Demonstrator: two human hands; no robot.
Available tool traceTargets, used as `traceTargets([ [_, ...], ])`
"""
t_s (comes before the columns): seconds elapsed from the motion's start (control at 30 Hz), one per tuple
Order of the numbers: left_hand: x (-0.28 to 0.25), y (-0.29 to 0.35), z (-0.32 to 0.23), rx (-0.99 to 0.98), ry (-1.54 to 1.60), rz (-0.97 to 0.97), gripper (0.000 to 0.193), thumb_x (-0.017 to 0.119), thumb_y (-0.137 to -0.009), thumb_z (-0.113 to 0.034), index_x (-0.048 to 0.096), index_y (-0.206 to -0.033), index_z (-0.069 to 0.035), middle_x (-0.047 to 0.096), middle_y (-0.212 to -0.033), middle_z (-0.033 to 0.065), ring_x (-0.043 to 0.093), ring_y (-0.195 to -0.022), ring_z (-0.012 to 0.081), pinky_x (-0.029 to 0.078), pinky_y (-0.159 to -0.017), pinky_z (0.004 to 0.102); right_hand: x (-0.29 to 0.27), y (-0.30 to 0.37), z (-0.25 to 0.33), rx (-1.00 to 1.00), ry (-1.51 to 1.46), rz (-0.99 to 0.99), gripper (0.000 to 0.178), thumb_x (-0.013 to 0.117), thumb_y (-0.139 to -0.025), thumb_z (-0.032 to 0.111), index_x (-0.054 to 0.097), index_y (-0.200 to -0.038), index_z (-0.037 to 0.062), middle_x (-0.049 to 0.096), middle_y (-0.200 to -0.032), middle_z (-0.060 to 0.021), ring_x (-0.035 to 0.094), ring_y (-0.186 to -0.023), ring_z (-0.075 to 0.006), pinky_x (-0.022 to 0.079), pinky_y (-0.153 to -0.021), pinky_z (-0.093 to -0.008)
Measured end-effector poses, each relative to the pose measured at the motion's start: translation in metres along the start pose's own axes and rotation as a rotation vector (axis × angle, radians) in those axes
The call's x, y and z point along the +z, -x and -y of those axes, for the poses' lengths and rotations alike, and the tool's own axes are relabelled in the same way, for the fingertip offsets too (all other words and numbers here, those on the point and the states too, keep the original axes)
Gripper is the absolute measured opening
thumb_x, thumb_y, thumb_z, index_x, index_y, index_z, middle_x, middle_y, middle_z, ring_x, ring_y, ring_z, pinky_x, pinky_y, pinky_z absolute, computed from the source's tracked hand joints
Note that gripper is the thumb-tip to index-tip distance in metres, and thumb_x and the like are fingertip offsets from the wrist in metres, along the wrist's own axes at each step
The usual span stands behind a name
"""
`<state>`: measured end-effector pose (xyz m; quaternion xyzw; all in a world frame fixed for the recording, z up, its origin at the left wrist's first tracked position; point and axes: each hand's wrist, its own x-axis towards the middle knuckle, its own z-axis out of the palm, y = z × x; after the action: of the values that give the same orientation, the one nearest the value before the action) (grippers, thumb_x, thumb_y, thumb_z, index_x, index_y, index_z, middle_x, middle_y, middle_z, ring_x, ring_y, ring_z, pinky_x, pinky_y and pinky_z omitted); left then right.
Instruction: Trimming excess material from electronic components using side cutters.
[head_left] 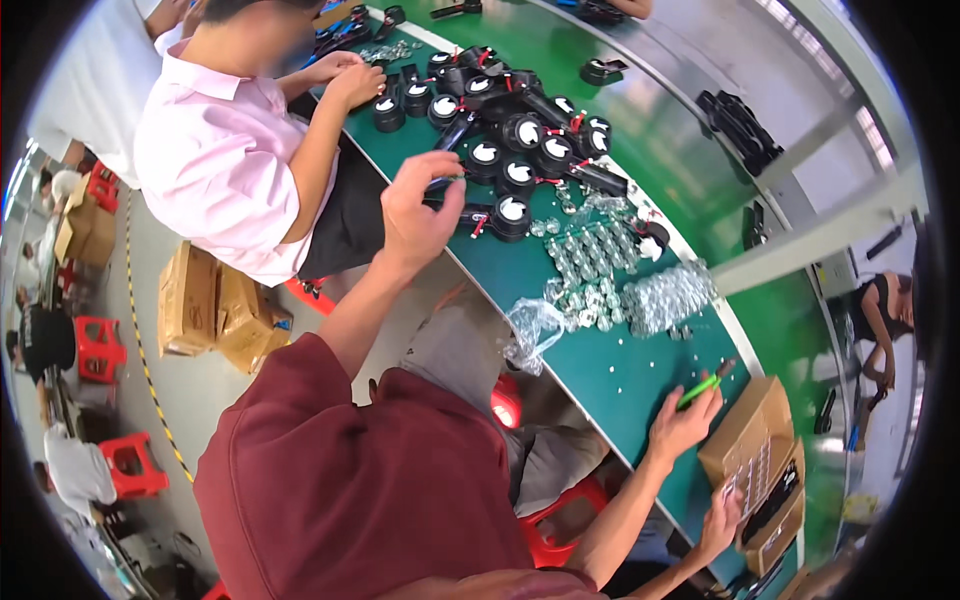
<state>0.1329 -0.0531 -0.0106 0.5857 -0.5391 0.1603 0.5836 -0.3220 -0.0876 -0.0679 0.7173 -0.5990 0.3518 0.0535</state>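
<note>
My left hand [415,215] is raised at the near edge of the green-topped bench, beside a pile of black devices with round heads [511,208]. Its thumb and forefinger close around something small and dark that I cannot make out. Out to the right, my right hand [683,425] grips a slim tool with a bright green handle [700,390] and a dark reddish end, held over the bench. Between my hands lie a clear plastic bag [536,330], loose small metallic parts [590,300] and clear trays of small round parts [668,298].
A co-worker in a pink shirt [215,165] sits at the left, hands over the bench. Another person's hand [718,522] reaches by an open cardboard box [745,425] at the lower right. Beyond the bench runs a green belt [660,130], with a metal post [830,235] crossing it.
</note>
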Motion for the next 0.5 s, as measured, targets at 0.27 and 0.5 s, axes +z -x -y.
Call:
traceTargets([
  [0.27,-0.005,-0.064,0.106,-0.234,-0.320,-0.084,0.017,0.074,-0.080,-0.006,0.071,-0.096,-0.003,0.075,-0.098,0.0084,0.069,-0.079,0.0207,0.056,-0.074,0.0315,-0.002,-0.007,0.013,0.014,0.016,0.097,0.040,0.062,-0.088,0.011,0.062,-0.126,-0.0037,0.057,-0.124,-0.0244,0.059,-0.108,-0.0431,0.049,-0.090,-0.0486],
  [0.5,0.007,-0.118,0.130,-0.249,-0.297,-0.078,0.014,0.072,-0.080,-0.006,0.070,-0.093,-0.003,0.074,-0.091,0.0076,0.067,-0.071,0.0207,0.054,-0.067,0.0303,-0.002,-0.016,0.015,-0.038,0.111,0.203,0.039,0.054,-0.095,0.013,0.060,-0.128,-0.0066,0.055,-0.128,-0.0267,0.057,-0.110,-0.0437,0.046,-0.094,-0.0492],
])
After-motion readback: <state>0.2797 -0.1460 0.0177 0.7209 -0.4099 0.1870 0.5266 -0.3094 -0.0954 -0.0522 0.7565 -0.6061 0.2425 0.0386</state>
